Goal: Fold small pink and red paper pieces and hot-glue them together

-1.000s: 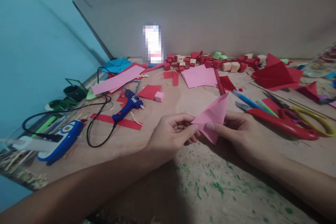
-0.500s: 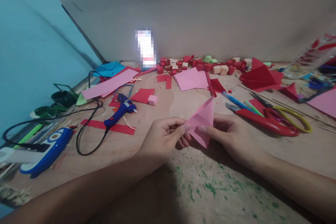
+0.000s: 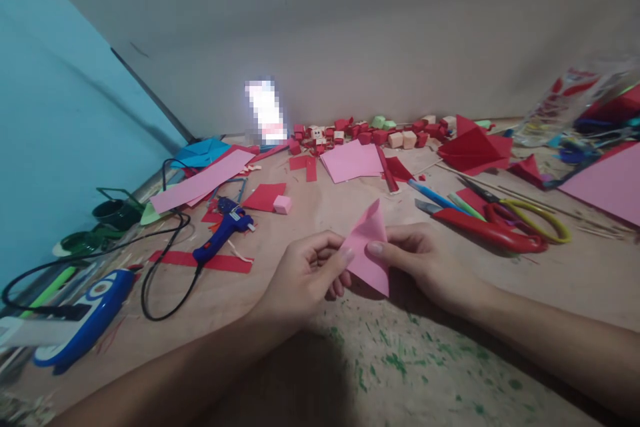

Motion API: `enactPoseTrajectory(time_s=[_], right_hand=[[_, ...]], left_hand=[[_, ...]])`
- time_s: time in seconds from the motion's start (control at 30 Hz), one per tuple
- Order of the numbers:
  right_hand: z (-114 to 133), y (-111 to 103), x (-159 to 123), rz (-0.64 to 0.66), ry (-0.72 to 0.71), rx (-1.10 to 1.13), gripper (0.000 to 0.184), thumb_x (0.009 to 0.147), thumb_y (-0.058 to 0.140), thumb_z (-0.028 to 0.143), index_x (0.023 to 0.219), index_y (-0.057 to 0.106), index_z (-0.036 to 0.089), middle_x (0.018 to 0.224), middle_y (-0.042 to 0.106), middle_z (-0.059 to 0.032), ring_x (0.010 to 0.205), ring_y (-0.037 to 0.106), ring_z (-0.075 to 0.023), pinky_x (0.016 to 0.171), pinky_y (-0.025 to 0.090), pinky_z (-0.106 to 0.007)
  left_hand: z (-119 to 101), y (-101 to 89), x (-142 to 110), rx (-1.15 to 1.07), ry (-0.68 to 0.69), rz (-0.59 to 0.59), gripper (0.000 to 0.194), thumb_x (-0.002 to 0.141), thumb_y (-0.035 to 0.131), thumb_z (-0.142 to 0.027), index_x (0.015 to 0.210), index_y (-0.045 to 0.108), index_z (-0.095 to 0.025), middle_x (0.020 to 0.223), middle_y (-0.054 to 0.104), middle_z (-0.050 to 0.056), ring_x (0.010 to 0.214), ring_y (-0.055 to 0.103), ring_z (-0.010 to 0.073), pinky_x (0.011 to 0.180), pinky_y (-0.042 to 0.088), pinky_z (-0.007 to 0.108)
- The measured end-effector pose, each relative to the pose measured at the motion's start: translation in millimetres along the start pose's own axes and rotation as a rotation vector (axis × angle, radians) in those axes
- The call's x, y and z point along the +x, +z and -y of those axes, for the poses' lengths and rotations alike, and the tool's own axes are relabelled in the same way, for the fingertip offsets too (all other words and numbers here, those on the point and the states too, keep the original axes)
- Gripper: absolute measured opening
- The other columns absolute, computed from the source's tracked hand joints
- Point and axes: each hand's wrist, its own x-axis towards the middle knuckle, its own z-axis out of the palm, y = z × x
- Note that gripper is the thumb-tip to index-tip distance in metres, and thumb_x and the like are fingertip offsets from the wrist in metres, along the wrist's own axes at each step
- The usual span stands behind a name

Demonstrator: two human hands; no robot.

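A small piece of pink paper [image 3: 367,243], bent with its top corner curling over, is held up between my two hands just above the table. My left hand [image 3: 315,270] pinches its left edge, thumb in front and fingers curled behind. On the other side, my right hand [image 3: 427,257] grips the right edge with the thumb pressed on the face; its fingers are partly hidden behind the paper. A small pink paper cube [image 3: 283,205] sits beyond my left hand, beside a red paper piece [image 3: 264,196].
Left lie a blue glue gun [image 3: 223,233] with a black cable and a blue-and-white tool [image 3: 87,320]. To the right are a red-handled cutter [image 3: 490,230] and yellow-and-red scissors [image 3: 537,217]. Several small paper cubes [image 3: 395,139] line the wall near a lit phone [image 3: 267,110].
The paper has turned a little in my fingers, its top corner now bending over. My view has shifted slightly, so the things on the table appear further left and mostly lower.
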Motion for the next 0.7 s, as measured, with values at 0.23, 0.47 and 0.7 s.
enactPoseTrajectory(time_s=[0.23,0.47,0.7], right_hand=[[-0.5,-1.8,0.1,-0.041,0.088,0.048,0.028,0.078,0.081,0.044,0.085,0.081,0.017,0.075,0.071,-0.0037,0.065,0.061,-0.016,0.063,0.047,-0.027],[0.3,0.9,0.7,-0.078,0.088,0.092,0.029,0.078,0.08,0.048,0.074,0.077,0.02,0.071,0.069,-0.0041,0.068,0.063,-0.0197,0.068,0.049,-0.034],[-0.3,-1.0,-0.1,-0.098,0.107,0.062,0.028,0.076,0.081,0.048,0.072,0.075,0.02,0.07,0.067,-0.0036,0.066,0.061,-0.0189,0.065,0.047,-0.033]], left_hand=[[1.6,0.4,-3.9,0.19,0.081,-0.049,0.03,0.099,0.056,-0.04,0.083,0.063,-0.016,0.06,0.051,-0.004,0.054,0.046,0.0079,0.053,0.036,0.021],[-0.9,1.4,-1.9,0.181,0.042,-0.063,0.027,0.096,0.059,-0.037,0.082,0.064,-0.016,0.059,0.051,-0.004,0.053,0.046,0.0085,0.053,0.036,0.021],[0.6,0.0,-2.1,0.169,0.026,-0.04,0.029,0.097,0.058,-0.038,0.078,0.06,-0.016,0.06,0.051,-0.005,0.054,0.044,0.0081,0.052,0.035,0.021]])
